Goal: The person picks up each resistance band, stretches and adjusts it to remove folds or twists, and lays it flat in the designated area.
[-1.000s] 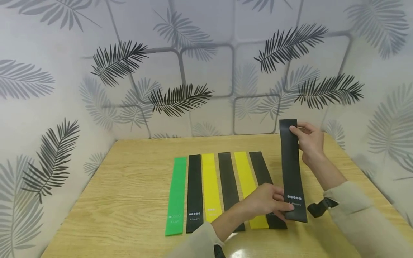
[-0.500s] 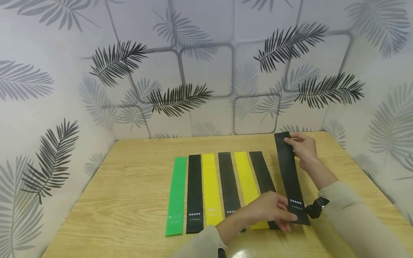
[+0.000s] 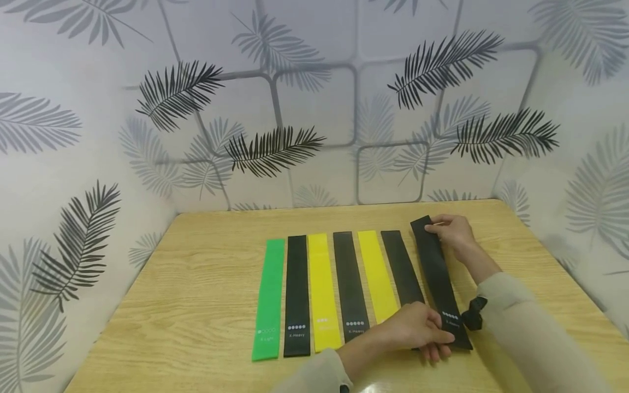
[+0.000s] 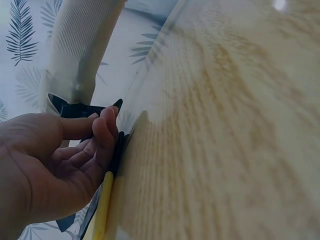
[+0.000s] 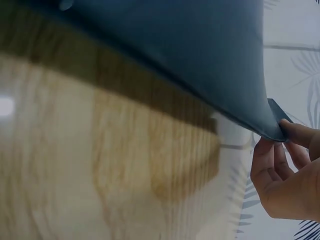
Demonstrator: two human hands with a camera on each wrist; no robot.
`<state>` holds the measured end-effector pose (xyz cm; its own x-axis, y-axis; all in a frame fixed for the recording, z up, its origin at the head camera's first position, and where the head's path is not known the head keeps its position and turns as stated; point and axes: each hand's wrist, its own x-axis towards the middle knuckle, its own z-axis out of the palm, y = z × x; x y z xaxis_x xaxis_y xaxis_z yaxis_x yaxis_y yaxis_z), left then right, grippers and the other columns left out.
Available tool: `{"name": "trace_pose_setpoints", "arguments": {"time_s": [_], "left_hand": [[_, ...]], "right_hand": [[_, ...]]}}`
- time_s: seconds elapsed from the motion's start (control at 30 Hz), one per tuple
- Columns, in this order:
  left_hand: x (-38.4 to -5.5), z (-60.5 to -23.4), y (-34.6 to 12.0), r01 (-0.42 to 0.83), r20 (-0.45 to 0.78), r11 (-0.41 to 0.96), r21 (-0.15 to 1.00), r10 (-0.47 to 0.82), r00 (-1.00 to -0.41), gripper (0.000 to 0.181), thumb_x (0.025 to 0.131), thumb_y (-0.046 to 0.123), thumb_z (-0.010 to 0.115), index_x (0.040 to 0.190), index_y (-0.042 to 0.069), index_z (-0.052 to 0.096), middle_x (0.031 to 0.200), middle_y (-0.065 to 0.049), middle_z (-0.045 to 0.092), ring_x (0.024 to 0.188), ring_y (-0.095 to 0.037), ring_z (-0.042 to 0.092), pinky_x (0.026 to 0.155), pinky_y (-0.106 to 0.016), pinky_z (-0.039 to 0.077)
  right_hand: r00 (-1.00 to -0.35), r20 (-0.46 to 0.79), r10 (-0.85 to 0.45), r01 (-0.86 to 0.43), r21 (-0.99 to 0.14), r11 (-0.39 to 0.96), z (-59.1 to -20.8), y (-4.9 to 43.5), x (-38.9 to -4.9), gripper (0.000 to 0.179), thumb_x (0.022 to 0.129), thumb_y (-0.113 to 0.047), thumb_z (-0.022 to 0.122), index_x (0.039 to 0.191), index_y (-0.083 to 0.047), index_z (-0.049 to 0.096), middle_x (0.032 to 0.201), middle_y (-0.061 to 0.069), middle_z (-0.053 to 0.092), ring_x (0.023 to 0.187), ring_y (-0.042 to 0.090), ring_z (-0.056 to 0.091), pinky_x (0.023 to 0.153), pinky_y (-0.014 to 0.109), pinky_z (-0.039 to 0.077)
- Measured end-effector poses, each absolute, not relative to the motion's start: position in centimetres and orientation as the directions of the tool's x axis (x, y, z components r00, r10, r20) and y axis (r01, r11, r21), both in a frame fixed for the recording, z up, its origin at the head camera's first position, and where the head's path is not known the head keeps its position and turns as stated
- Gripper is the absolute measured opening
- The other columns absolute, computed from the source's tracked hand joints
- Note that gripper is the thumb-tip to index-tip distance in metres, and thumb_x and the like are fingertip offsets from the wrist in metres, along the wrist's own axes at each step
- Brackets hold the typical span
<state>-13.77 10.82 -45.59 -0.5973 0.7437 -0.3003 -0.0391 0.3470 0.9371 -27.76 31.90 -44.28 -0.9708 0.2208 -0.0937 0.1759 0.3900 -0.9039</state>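
Note:
A black resistance band (image 3: 435,273) marked X-Heavy slants at the right end of a row of flat bands. My right hand (image 3: 453,233) pinches its far end between thumb and fingers, and in the right wrist view the band (image 5: 200,55) is held above the table with its shadow beneath. At the near end my left hand (image 3: 417,327) pinches the band by its printed corner. The left wrist view shows the left hand's (image 4: 60,160) thumb and fingertips together on the dark edge. Just left lies another black band (image 3: 403,267), its near end hidden by the left hand.
Further left in the row lie a yellow band (image 3: 377,267), a black band (image 3: 350,284), a second yellow band (image 3: 324,289), an X-Heavy black band (image 3: 297,289) and a green X-Light band (image 3: 268,295). The wooden table (image 3: 196,305) meets a leaf-patterned wall (image 3: 314,180) behind.
The black band has come down from nearly upright toward the table. My right hand has lowered with its far end, and my left hand has shifted slightly toward me.

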Motion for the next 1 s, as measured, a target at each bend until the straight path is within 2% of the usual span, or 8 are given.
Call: {"name": "trace_pose_setpoints", "arguments": {"time_s": [0.2, 0.3, 0.5, 0.67, 0.83, 1.0], "left_hand": [[-13.8, -45.4, 11.1, 0.025, -0.296, 0.379, 0.925, 0.759, -0.58, 0.019, 0.102, 0.007, 0.065, 0.084, 0.006, 0.064, 0.07, -0.005, 0.075, 0.05, -0.012, 0.066, 0.048, -0.026, 0.057], [-13.5, -45.1, 11.2, 0.053, -0.293, 0.398, 0.916, 0.752, -0.59, 0.02, 0.102, 0.007, 0.066, 0.082, 0.006, 0.064, 0.068, -0.003, 0.074, 0.048, -0.012, 0.066, 0.049, -0.026, 0.058], [-13.1, -45.1, 11.3, 0.06, -0.284, 0.415, 0.908, 0.715, -0.639, 0.025, 0.1, 0.012, 0.071, 0.076, 0.007, 0.068, 0.058, 0.0, 0.069, 0.043, -0.012, 0.063, 0.046, -0.027, 0.057], [-13.0, -45.1, 11.3, 0.075, -0.261, 0.407, 0.91, 0.706, -0.659, 0.026, 0.098, 0.015, 0.074, 0.073, 0.007, 0.069, 0.056, 0.001, 0.067, 0.042, -0.011, 0.063, 0.046, -0.026, 0.057], [-13.0, -45.2, 11.3, 0.079, -0.256, 0.41, 0.909, 0.696, -0.671, 0.028, 0.097, 0.015, 0.076, 0.071, 0.007, 0.069, 0.054, 0.001, 0.066, 0.041, -0.011, 0.062, 0.046, -0.027, 0.057], [-13.0, -45.3, 11.2, 0.056, -0.259, 0.399, 0.915, 0.69, -0.676, 0.029, 0.096, 0.016, 0.077, 0.07, 0.005, 0.069, 0.055, 0.0, 0.067, 0.041, -0.012, 0.063, 0.046, -0.027, 0.057]], "right_hand": [[-0.984, -0.07, 0.166, 0.148, -0.84, 0.521, -44.8, 32.0, -28.2, 0.043, 0.1, -0.014, 0.07, 0.136, 0.009, 0.061, 0.13, 0.03, 0.062, 0.095, 0.025, 0.063, 0.07, 0.025, 0.055], [-0.986, -0.065, 0.154, 0.141, -0.822, 0.552, -45.0, 32.1, -28.3, 0.044, 0.099, -0.013, 0.071, 0.135, 0.011, 0.06, 0.132, 0.034, 0.06, 0.098, 0.031, 0.065, 0.069, 0.027, 0.057], [-0.997, -0.013, 0.082, 0.066, -0.733, 0.677, -45.0, 32.1, -28.4, 0.037, 0.099, -0.012, 0.071, 0.127, 0.011, 0.063, 0.126, 0.036, 0.063, 0.102, 0.042, 0.065, 0.072, 0.035, 0.056], [-0.998, 0.011, 0.059, 0.036, -0.68, 0.733, -45.1, 32.3, -28.7, 0.032, 0.097, -0.012, 0.072, 0.119, 0.011, 0.065, 0.119, 0.035, 0.066, 0.098, 0.043, 0.065, 0.073, 0.04, 0.054], [-0.999, 0.008, 0.048, 0.03, -0.666, 0.745, -45.4, 32.0, -28.7, 0.039, 0.098, -0.013, 0.071, 0.126, 0.012, 0.059, 0.122, 0.038, 0.064, 0.105, 0.05, 0.065, 0.082, 0.052, 0.056], [-0.999, 0.003, 0.054, 0.038, -0.678, 0.734, -45.7, 31.8, -28.7, 0.046, 0.101, -0.017, 0.067, 0.133, 0.013, 0.052, 0.127, 0.041, 0.06, 0.106, 0.05, 0.065, 0.081, 0.051, 0.057]]}}
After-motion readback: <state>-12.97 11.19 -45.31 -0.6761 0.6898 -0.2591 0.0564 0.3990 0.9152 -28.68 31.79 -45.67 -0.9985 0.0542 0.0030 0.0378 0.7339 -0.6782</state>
